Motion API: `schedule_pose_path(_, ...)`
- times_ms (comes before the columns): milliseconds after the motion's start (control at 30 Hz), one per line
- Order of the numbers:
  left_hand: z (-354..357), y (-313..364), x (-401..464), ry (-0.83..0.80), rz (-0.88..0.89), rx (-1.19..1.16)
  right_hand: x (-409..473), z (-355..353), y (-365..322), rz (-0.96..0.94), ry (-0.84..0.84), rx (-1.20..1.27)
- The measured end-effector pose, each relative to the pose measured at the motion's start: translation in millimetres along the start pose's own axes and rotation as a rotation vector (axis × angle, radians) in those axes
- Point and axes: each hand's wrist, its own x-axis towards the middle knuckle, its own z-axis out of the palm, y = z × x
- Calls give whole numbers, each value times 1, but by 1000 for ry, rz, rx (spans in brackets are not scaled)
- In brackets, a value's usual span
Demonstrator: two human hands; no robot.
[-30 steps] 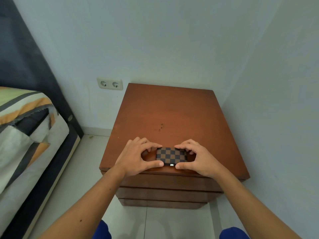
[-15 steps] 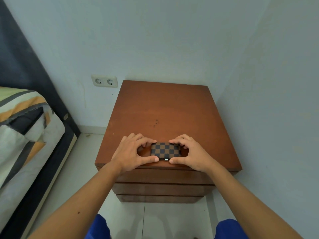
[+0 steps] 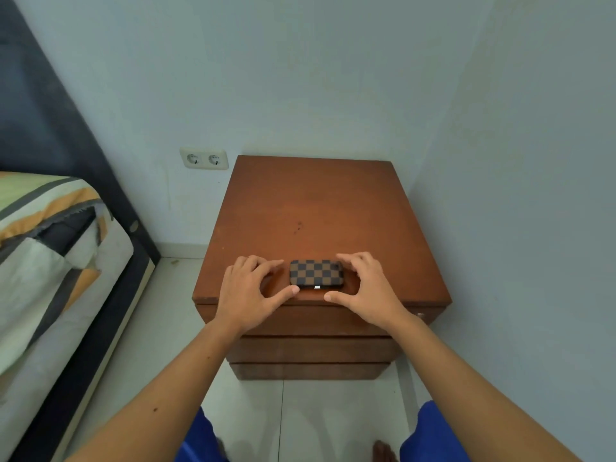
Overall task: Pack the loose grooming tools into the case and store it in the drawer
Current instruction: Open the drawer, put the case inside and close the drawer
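Note:
A small closed case [image 3: 316, 273] with a brown and black checker pattern and a small metal clasp on its front lies flat near the front edge of the wooden nightstand [image 3: 316, 208]. My left hand [image 3: 248, 293] is just left of it, fingers spread, the thumb tip touching the case's front left corner. My right hand [image 3: 365, 288] hovers at its right end with fingers apart, thumb on the wood in front. Neither hand grips the case. The nightstand's drawers [image 3: 313, 350] below are shut. No loose grooming tools are visible.
A bed [image 3: 50, 261] with a striped cover and a dark headboard stands at the left. A double wall socket [image 3: 204, 158] sits behind the nightstand's left corner. A wall runs close along the nightstand's right side. The white tiled floor [image 3: 173, 328] lies between bed and nightstand.
Both hands have loosened and drawn slightly apart from the case, which they were pressing from both ends. The case stays in place. The view has shifted back a little.

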Motion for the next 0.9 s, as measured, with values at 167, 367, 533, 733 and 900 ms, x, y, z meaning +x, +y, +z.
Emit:
schedule_pose_path(167,-17,-34,-36,98,-166,-4,-42,-11,30,59,259,-63)
schedule_pose_path(367,-34,-47,-62,75,-477,-266,-72,-30,85,391,473,-31)
schedule_pose_path(533,-25,-54,-83,3,-575,-469,-84,-28,123,519,354,269)
schedule_pose_path(733,-23,-44,-90,98,-595,-483,-96,-25,121,488,389,262)
schedule_pose_path(900,-27,-36,-109,113,-623,-480,-116,-27,117,475,377,252)
